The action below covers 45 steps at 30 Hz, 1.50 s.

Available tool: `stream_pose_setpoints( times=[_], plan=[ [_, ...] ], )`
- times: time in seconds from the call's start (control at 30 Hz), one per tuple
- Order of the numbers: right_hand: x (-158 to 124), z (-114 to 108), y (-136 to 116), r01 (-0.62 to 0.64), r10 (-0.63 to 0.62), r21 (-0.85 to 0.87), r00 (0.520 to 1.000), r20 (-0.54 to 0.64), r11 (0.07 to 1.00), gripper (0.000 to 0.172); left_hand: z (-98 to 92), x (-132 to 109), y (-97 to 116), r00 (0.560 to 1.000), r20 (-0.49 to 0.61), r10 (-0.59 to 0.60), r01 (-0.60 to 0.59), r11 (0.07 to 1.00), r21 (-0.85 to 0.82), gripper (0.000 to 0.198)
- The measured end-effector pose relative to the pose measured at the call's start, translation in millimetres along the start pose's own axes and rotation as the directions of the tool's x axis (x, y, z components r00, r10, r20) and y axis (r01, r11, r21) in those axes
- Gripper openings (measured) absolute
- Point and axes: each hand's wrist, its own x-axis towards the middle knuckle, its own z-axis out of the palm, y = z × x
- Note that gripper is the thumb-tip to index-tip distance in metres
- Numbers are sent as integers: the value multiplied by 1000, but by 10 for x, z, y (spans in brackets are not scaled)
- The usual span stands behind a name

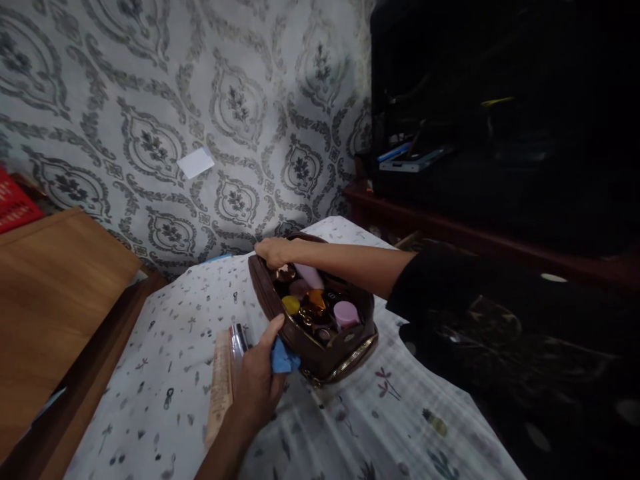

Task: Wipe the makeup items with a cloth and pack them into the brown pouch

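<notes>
Bag [320, 355]: right hand [273, 252] grips its rim, left hand [257, 373] (pinching blue cloth [284, 359]) touches its side.

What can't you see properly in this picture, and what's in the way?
All in the head view:
Part of the brown bag's inside: behind the right arm.
The bag's bottom: under the jumbled things.
Lower end of the silver-capped thing: behind the left hand.
The rest of the blue thing: behind that hand and maybe the bag.
Writing on the red thing: blurred, cut off by the left edge.
</notes>
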Motion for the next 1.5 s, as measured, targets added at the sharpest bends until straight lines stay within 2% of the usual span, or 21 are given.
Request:
stream_pose_setpoints(
  times=[0.17, 0.3, 0.5, 0.67, 0.83, 0.97, 1.13, 1.3, 1.5],
  plan=[
    [-72, -24, 0, -40, 40, -30, 999, 11, 999, 53, -4, 13, 29, 1000, -2, 10, -10, 1000, -12, 64],
    [-70, -68, 29, -27, 36, -94, 995, 88, 995, 58, -2, 8, 23, 1000, 0, 23, -23, 1000, 7, 68],
    [-63, -127, 2, 9, 22, -237, 992, 127, 971, 47, 3, -7, 14, 1000, 7, 14, -15, 1000, 27, 73],
    [-80, -137, 0, 36, 17, -306, 985, 169, 951, 50, -4, -4, 32, 1000, 8, -3, 3, 1000, 20, 67],
    [-129, -123, 12, 53, -1, -368, 990, 138, 928, 44, -5, 1, 35, 1000, 5, 16, -15, 999, -29, 67],
    [-136, -135, 12, 52, 6, -388, 989, 146, 920, 42, -19, 9, 38, 1000, 13, 13, -13, 1000, -11, 69],
    [-128, -161, 15, 47, 31, -370, 979, 202, 928, 51, -40, 11, 47, 999, 36, 21, -22, 1000, 13, 71],
    [-169, -156, -16, 18, 37, -364, 989, 144, 931, 48, -52, 28, 84, 999, 25, 36, -37, 998, 46, 66],
    [-234, -189, -10, 45, 18, -339, 983, 181, 940, 52, -83, 85, 126, 997, 22, 76, -76, 997, 7, 66]
  ],
)
